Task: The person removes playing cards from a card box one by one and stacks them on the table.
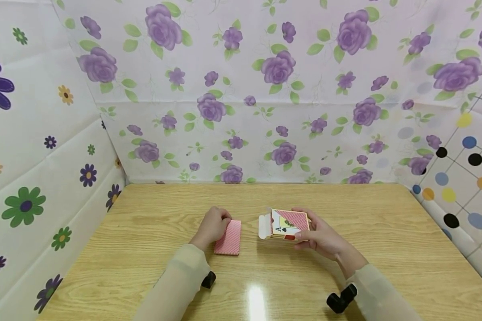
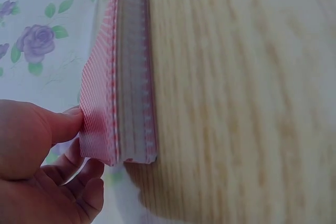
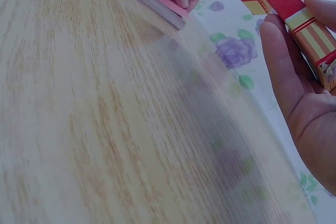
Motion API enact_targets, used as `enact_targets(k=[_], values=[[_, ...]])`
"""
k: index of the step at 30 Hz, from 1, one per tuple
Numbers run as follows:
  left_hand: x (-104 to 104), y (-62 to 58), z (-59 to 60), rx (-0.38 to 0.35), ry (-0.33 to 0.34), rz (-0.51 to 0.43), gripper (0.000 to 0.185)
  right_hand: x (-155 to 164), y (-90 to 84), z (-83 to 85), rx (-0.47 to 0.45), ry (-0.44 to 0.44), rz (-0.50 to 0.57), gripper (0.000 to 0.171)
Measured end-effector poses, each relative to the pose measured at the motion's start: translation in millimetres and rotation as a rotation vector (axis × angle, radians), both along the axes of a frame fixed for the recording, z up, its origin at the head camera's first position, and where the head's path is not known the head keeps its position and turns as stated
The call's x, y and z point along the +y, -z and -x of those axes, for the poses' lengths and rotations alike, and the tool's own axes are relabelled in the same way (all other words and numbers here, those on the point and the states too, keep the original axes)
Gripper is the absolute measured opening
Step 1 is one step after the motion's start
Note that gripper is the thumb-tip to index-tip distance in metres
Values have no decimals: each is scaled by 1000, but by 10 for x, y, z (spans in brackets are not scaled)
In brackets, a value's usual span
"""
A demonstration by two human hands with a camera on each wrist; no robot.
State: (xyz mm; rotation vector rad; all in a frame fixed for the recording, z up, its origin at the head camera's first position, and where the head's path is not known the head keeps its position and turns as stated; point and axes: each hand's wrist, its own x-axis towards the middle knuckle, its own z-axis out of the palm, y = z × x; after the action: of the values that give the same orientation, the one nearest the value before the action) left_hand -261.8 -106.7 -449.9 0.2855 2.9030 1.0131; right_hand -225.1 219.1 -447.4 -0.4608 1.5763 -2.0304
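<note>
Two hands work near the table's [image 1: 144, 267] middle: the left hand [image 1: 213, 227] pinches the card deck [image 1: 228, 237] lying flat, thumb on top; right of it, the right hand [image 1: 321, 236] curls around the open card box [image 1: 285, 224] (flap leftward). Light, slippery cards likely fan; grip the long edges.

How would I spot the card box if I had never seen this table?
Start at the wooden table and go to the right hand near its middle. It holds the card box, flap open; unlike the plain red deck beside it, the box shows an ace of spades.
</note>
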Motion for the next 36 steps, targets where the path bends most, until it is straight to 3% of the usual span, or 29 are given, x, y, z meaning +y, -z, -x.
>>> enact_targets(k=[36], values=[[8, -3, -34, -54, -25, 0, 17, -5, -5, -8, 7, -2, 14, 77]])
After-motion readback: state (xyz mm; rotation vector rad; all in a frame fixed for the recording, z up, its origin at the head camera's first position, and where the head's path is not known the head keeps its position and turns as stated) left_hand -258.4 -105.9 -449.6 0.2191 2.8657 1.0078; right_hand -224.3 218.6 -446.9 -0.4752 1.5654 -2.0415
